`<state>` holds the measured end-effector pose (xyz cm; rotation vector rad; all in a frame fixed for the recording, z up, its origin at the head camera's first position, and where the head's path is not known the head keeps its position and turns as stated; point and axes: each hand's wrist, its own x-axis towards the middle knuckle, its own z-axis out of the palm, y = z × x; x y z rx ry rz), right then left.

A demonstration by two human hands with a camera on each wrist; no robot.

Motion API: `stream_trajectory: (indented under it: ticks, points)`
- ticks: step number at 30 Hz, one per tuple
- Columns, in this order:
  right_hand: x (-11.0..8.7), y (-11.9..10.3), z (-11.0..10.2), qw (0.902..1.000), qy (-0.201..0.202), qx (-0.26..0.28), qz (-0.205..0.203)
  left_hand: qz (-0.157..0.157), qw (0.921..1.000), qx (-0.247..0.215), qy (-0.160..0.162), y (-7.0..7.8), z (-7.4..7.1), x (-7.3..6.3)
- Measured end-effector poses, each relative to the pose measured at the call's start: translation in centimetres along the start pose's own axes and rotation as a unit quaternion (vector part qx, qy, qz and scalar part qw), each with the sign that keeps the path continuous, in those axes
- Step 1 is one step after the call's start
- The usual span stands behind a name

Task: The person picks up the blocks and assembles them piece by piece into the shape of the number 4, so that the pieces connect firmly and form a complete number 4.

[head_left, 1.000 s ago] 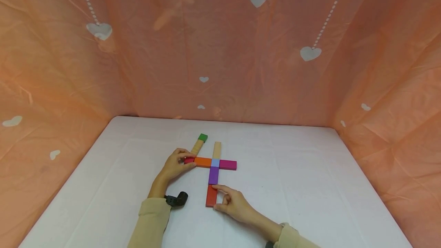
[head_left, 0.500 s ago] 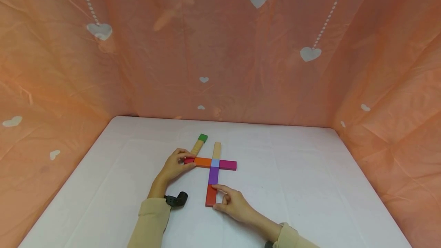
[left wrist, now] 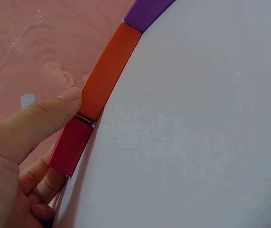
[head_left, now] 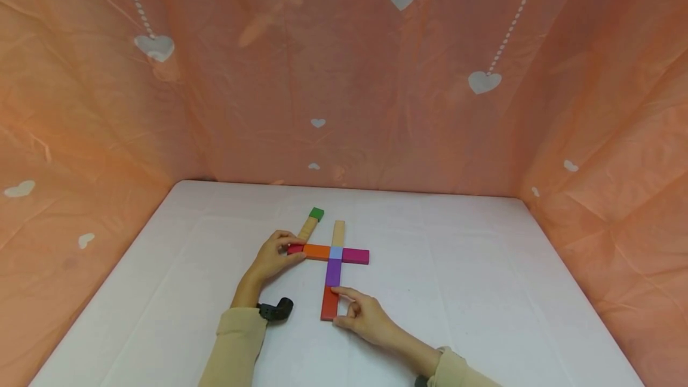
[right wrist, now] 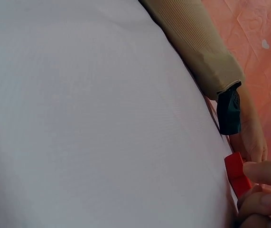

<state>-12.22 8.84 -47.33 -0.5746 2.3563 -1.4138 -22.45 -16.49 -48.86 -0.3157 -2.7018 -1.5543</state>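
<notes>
Painted wooden blocks lie in a cross on the white table. My left hand (head_left: 273, 258) is at the left arm's end, its thumb and fingers on a small crimson block (left wrist: 70, 146), the thumb also at the edge of an orange block (head_left: 317, 252). Rightward follow a light blue block (head_left: 335, 252) and a magenta block (head_left: 356, 257). Below the light blue one comes a purple block (head_left: 333, 272), then a red block (head_left: 329, 305). My right hand (head_left: 368, 318) holds that red block, index fingertip at its upper end and thumb near its lower right corner.
A plain wood block (head_left: 338, 233) extends upward from the light blue one. Left of it another plain block (head_left: 307, 229) slants, topped by a green block (head_left: 316, 214). An orange cloth (head_left: 344, 76) with white hearts hangs around the table (head_left: 457, 267).
</notes>
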Motion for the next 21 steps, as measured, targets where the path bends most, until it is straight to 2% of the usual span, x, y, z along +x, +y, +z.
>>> stream_trajectory:
  ticks: [9, 14, 21]
  points:
    - [0.0, 0.1, -0.2, 0.9999, 0.000, 0.012, -0.012, -0.006, 1.0000, -0.005, 0.006, -0.2, 0.0, 0.1]
    - [0.0, 0.5, -0.8, 0.9997, 0.011, 0.003, -0.022, 0.004, 0.9998, -0.013, 0.014, -0.1, 0.1, 0.3]
    - [0.4, 0.4, -1.8, 0.9993, 0.027, -0.007, -0.023, 0.014, 0.9987, -0.002, 0.048, 0.1, -0.6, 0.1]
